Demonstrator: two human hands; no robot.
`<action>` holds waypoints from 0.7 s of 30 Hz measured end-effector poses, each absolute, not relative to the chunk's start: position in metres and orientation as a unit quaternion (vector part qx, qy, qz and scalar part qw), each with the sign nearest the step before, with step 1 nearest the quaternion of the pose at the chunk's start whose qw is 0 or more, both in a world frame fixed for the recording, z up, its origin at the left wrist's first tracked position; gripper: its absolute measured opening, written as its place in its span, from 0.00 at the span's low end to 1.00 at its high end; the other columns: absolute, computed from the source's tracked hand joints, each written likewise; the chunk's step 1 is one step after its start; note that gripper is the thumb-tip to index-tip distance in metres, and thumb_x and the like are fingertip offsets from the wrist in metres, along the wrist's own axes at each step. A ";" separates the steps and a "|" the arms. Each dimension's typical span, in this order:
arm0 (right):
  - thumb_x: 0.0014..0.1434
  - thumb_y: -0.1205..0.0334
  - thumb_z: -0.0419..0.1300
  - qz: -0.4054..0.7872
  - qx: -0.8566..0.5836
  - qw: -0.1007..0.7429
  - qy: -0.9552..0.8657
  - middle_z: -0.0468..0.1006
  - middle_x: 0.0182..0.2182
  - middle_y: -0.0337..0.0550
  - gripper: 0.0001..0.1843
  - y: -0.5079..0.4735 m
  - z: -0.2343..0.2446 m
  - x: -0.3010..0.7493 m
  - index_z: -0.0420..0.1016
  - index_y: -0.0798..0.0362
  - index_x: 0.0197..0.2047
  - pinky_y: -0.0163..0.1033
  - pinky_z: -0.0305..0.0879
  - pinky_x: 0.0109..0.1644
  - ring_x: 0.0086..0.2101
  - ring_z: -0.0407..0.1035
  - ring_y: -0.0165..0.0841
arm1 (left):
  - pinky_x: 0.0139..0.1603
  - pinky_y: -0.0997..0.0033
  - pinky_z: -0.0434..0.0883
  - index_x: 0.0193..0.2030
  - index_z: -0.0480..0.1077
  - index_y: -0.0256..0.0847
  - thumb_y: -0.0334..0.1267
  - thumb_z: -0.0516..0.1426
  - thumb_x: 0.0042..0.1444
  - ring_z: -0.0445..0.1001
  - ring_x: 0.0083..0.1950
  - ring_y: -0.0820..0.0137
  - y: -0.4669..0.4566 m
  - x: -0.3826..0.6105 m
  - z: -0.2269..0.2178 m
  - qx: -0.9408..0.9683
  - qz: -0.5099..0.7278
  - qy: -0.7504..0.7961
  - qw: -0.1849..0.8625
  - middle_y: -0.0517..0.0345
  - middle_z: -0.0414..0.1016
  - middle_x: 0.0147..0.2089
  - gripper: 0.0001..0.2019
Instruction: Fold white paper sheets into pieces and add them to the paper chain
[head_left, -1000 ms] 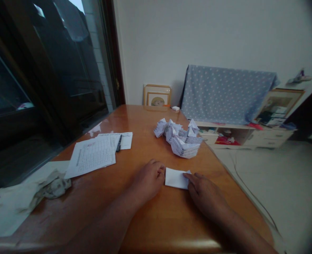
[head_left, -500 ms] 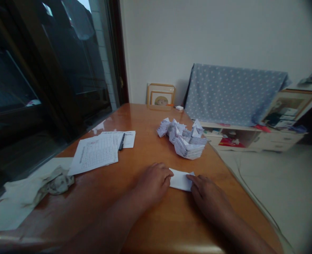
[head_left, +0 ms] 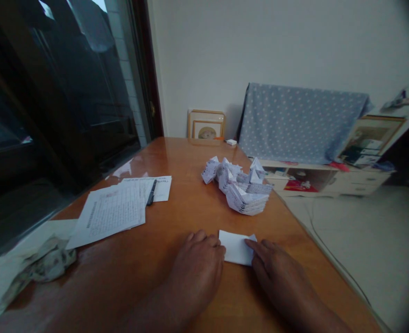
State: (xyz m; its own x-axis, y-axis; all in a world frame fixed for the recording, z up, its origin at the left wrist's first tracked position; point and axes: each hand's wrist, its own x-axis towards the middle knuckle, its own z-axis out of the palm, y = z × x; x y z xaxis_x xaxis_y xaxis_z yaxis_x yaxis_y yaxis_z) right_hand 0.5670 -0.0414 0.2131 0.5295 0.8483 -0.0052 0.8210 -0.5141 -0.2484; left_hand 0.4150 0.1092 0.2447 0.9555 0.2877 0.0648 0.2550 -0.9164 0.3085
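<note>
A small folded piece of white paper [head_left: 237, 248] lies on the wooden table between my two hands. At its left edge is my left hand [head_left: 200, 263], closed, its curled fingers against the paper. My right hand [head_left: 275, 268] grips the right end, index finger pressed on top near a raised corner and the other fingers bent in. Some fingertips of both hands are hidden. Just beyond the paper stands a cluster of folded paper pieces [head_left: 248, 199], stacked into layered, pointed shapes.
Printed sheets [head_left: 109, 208] lie on the left with a black pen [head_left: 151, 193]. A crumpled cloth [head_left: 53, 259] sits nearer the left edge. At the table's far end are a small white box [head_left: 231, 142] and a framed picture [head_left: 206, 125].
The view has shifted slightly, so things on the table sit lower and further left. My left hand has turned more upright beside the paper; the right hand keeps its grip.
</note>
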 end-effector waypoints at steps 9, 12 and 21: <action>0.64 0.62 0.47 0.062 -0.870 0.103 -0.479 0.76 0.47 0.51 0.25 -0.043 0.206 0.571 0.72 0.50 0.61 0.47 0.65 0.50 0.46 0.70 0.44 | 0.44 0.59 0.63 0.36 0.75 0.42 0.36 0.49 0.65 0.68 0.43 0.61 0.110 0.417 0.247 0.977 0.038 0.134 0.159 0.51 0.74 0.42 0.14; 0.63 0.62 0.48 0.062 -0.868 0.106 -0.480 0.76 0.48 0.51 0.25 -0.043 0.207 0.570 0.71 0.50 0.62 0.47 0.65 0.50 0.46 0.70 0.43 | 0.42 0.61 0.63 0.33 0.75 0.42 0.36 0.49 0.65 0.67 0.42 0.62 0.110 0.417 0.247 0.974 0.046 0.144 0.167 0.52 0.72 0.41 0.14; 0.63 0.63 0.48 0.060 -0.872 0.094 -0.477 0.76 0.48 0.51 0.25 -0.042 0.210 0.568 0.71 0.51 0.61 0.46 0.64 0.51 0.46 0.70 0.43 | 0.50 0.59 0.63 0.45 0.76 0.47 0.36 0.51 0.64 0.67 0.48 0.62 0.111 0.415 0.243 0.963 0.116 0.130 0.205 0.55 0.75 0.46 0.12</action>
